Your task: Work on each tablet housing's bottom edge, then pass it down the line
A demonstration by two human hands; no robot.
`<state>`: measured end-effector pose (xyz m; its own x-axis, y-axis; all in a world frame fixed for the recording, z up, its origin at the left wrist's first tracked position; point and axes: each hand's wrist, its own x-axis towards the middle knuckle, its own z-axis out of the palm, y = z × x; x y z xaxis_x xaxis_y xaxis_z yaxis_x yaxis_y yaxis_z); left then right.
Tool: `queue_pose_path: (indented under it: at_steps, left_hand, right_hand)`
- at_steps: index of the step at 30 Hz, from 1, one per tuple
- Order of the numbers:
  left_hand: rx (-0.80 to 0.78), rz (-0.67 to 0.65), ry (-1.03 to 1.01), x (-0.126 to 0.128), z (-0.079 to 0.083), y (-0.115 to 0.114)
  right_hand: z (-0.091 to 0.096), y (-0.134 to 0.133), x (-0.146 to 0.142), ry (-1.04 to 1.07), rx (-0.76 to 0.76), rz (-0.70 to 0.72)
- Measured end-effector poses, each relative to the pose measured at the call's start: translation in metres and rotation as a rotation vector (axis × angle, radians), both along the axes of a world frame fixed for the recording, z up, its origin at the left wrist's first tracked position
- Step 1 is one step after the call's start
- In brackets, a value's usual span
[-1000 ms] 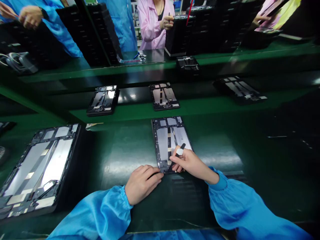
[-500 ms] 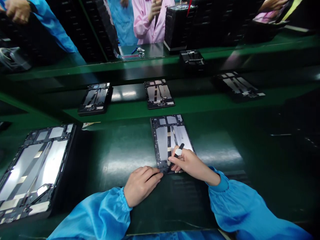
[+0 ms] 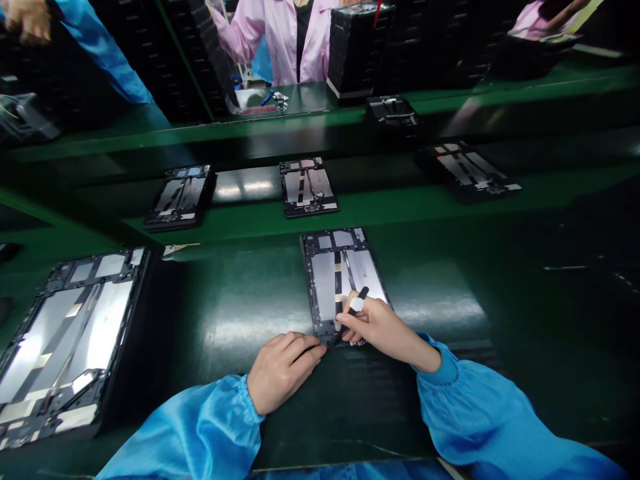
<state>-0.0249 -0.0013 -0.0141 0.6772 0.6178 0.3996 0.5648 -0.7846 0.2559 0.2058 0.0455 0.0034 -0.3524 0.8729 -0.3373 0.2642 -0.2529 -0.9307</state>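
Observation:
In front of me on the green bench lies an opened tablet (image 3: pixel 325 280), its inner side up, with silver plates and a black ribbon strip down the middle. My right hand (image 3: pixel 367 323) is closed around a slim black stick-like tool (image 3: pixel 363 293) with a white wrap. The tool's lower end points at the tablet's bottom edge, and its tip is hard to make out. My left hand (image 3: pixel 286 370) rests palm down on the bench, fingers extended side by side, fingertips at the tablet's lower left corner. Its thumb is mostly hidden.
A stack of larger-looking opened tablets (image 3: pixel 75 333) stands at the left. Beyond the bench, more opened tablets (image 3: pixel 309 187) lie on a dark strip with a green edge. Black stacked trays (image 3: pixel 353 53) rise on the far shelf, where a co-worker's pink sleeve (image 3: pixel 245 33) shows.
The tablets on the strip across the middle have shifted slightly left. The co-worker in pink has changed posture, arms farther apart. Both my hands and the tablet before me look the same.

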Motion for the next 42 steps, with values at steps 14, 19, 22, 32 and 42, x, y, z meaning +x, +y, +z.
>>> queue_pose_path:
  at_steps: [14, 19, 22, 32, 42]
  left_hand:
    - [0.013, -0.059, 0.178, -0.004, -0.002, 0.005]
    - [-0.013, -0.045, 0.157, -0.005, -0.003, 0.005]
    - [-0.020, -0.033, 0.145, -0.005, -0.003, 0.004]
    - [0.008, -0.050, 0.203, -0.003, -0.006, 0.006]
    - [-0.009, -0.052, 0.173, -0.002, -0.004, 0.008]
  right_hand:
    - [0.005, -0.008, 0.020, -0.080, 0.173, -0.083]
    - [0.012, -0.013, 0.024, -0.217, 0.308, -0.005]
    - [0.011, -0.012, 0.023, -0.186, 0.294, 0.001]
    - [0.006, -0.010, 0.021, -0.068, 0.173, -0.063]
    - [0.007, -0.009, 0.021, -0.068, 0.163, -0.079]
